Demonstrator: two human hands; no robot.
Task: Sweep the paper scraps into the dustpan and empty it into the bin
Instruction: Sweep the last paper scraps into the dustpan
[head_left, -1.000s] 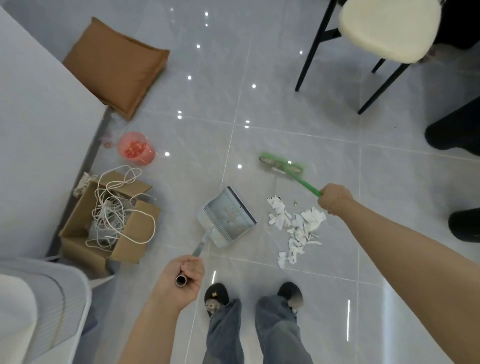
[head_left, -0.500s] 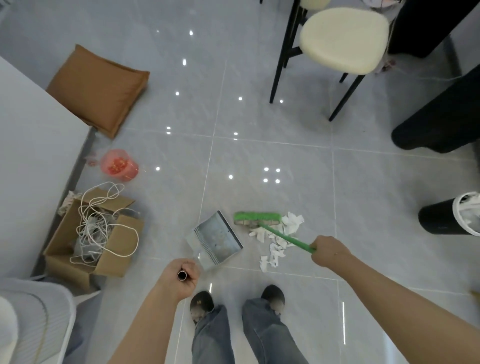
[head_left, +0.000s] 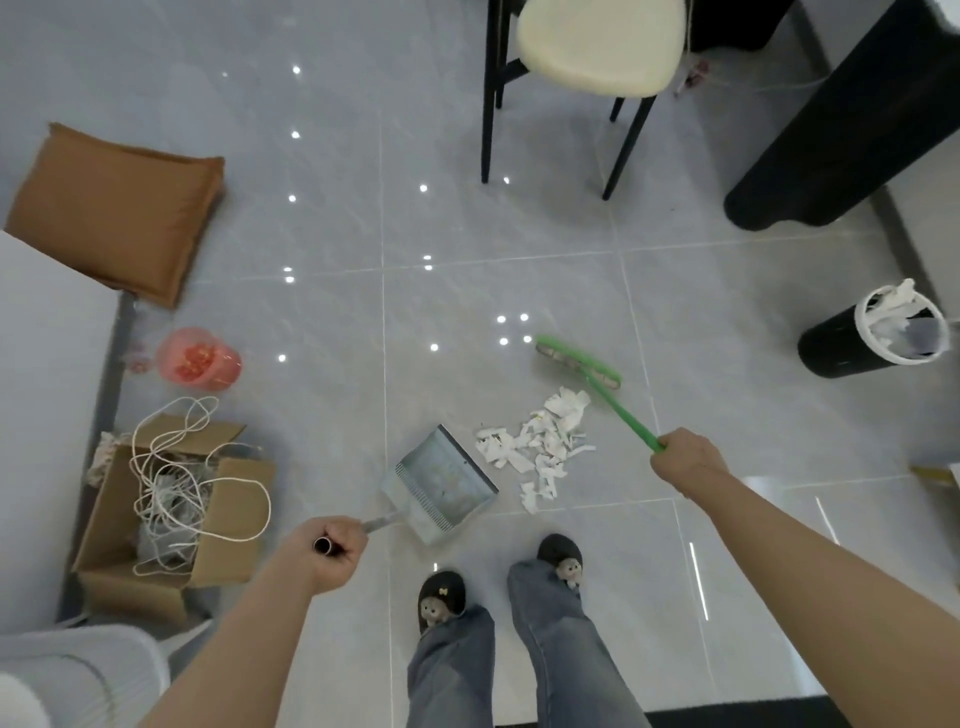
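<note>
Scraps (head_left: 537, 447) lie on the tiles between dustpan (head_left: 441, 480) and broom (head_left: 582, 364); left hand (head_left: 327, 551) grips the dustpan handle; right hand (head_left: 685, 462) grips the broom handle; bin (head_left: 852, 340) stands well right.

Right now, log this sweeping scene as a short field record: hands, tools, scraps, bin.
left hand: grips the dustpan handle
right hand: grips the green broom handle
dustpan: on the floor, mouth toward the scraps
broom: head beyond the pile
paper scraps: piled on the tile between dustpan and broom head
bin: black, at the right, paper inside
</note>
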